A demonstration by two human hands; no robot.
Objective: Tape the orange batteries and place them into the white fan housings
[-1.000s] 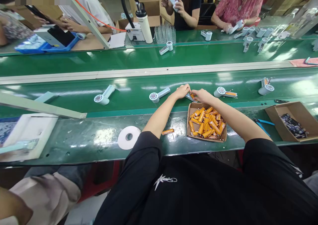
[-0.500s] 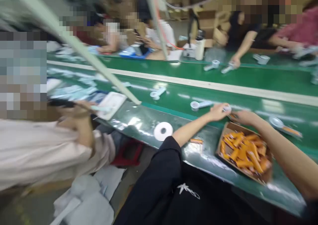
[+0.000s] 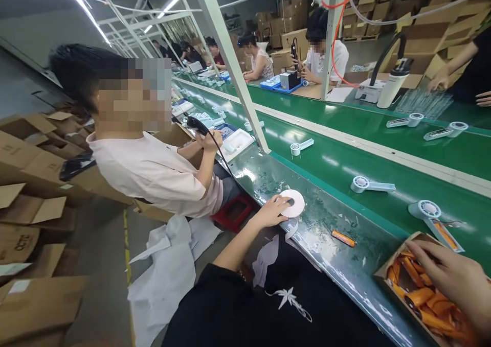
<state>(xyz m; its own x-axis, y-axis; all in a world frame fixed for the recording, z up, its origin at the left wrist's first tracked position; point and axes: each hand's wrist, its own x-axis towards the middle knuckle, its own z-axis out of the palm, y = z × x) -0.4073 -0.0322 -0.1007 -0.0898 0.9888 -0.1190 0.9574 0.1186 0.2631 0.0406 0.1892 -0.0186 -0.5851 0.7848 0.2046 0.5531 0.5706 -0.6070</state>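
Observation:
My left hand (image 3: 274, 210) is at a flat white roll (image 3: 296, 204) on the bench edge, its fingers closed over the near side beside the dark centre hole. A pale strip (image 3: 291, 231) hangs below the roll. At the right, my right hand (image 3: 450, 273) reaches over a cardboard box (image 3: 383, 270) of orange cylindrical batteries (image 3: 422, 296). Its fingers are stretched out near the far rim, and the palm side is hidden. One orange battery (image 3: 343, 238) lies loose on the bench. Beyond the box, a light-blue handheld fan (image 3: 425, 210) has its handle open, showing an orange battery and wires.
More fans (image 3: 360, 184) lie along the green conveyor belt (image 3: 330, 163). A slanted metal post (image 3: 233, 66) rises from the bench. At my left a co-worker (image 3: 153, 173) holds a black corded tool (image 3: 197, 125). White sheets (image 3: 164, 270) lie on the floor; people work across the belt.
The view has swung left. My left hand has left the white round piece at the belt and come to the roll. My right hand has moved back over the battery box.

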